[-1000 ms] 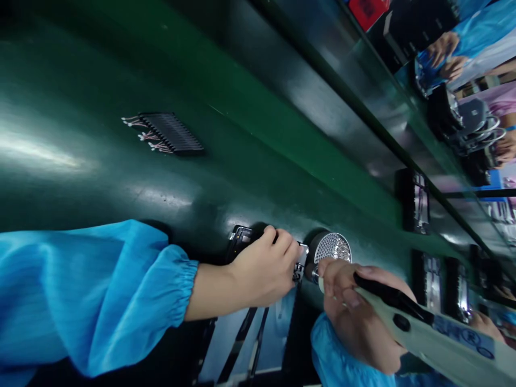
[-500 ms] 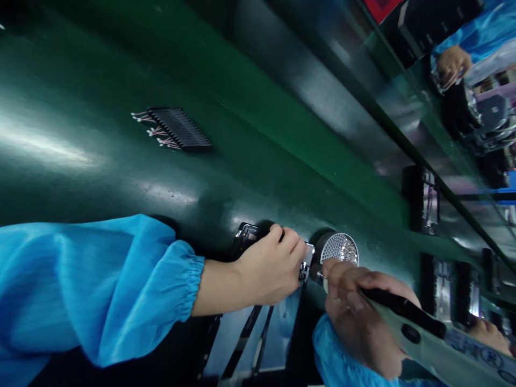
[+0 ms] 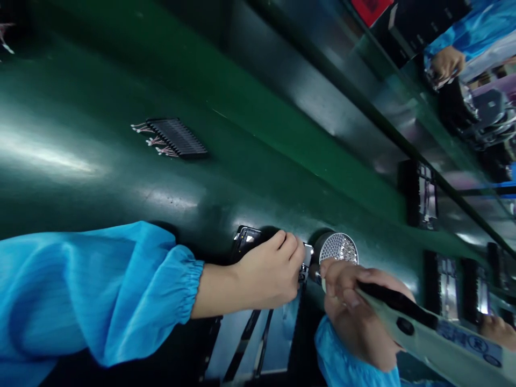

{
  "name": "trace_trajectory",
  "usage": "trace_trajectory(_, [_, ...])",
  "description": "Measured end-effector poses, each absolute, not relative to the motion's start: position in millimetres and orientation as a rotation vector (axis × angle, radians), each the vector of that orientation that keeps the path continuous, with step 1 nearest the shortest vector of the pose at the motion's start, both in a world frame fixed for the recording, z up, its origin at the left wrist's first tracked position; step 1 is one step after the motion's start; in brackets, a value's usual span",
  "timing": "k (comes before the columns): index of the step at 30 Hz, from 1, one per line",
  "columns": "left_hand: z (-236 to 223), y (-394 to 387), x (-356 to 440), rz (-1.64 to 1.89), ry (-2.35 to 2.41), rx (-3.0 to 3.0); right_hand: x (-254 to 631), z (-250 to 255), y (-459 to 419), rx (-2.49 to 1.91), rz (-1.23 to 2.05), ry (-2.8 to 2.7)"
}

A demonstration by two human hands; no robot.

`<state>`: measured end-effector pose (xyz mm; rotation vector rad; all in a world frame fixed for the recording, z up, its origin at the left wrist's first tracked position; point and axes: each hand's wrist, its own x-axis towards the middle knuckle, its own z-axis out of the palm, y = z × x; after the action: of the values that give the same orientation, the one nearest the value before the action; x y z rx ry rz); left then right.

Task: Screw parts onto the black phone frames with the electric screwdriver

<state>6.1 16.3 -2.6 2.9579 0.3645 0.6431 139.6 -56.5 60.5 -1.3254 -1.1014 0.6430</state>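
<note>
My left hand (image 3: 264,274), in a blue sleeve, is closed over a small black device frame (image 3: 245,240) lying at the near edge of the green belt (image 3: 121,177), its fingers curled on the frame's right end. My right hand (image 3: 355,317) is wrapped round a pale electric screwdriver (image 3: 427,336), and the tool's tip meets the frame just right of my left fingers. A round metal dish with a perforated face holding tiny screws (image 3: 336,248) stands directly behind the tip.
A black comb-like strip with small wired connectors (image 3: 173,138) lies farther up the belt. Several black device frames (image 3: 419,201) ride the belt at the right. Another person's hands in blue sleeves (image 3: 445,63) work at the far top right. A black fixture (image 3: 250,344) sits below my hands.
Both hands stay on the frame and the screwdriver with almost no shift. The view has swayed slightly, so the connector strip and the far frames sit a little differently.
</note>
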Motion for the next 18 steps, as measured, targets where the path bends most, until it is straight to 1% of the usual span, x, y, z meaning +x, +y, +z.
trace_trajectory(5, [-5.5, 15.3, 6.5, 0.738, 0.317, 2.947, 136.8, 60.3, -56.1, -1.296, 0.668, -1.08])
trace_trajectory(9, [-5.4, 16.5, 4.0, 0.766, 0.292, 2.943, 150.3, 73.1, -56.3, -1.305, 0.679, -1.048])
trace_trajectory(14, [-3.9, 22.6, 2.0, 0.656, 0.197, 2.917, 189.6, 93.9, -55.8, -1.319, 0.437, -0.905])
trace_trajectory(18, [-3.2, 26.1, 3.9, 0.572, 0.169, 2.874, 210.9, 95.5, -51.7, -1.3, 0.32, -0.89])
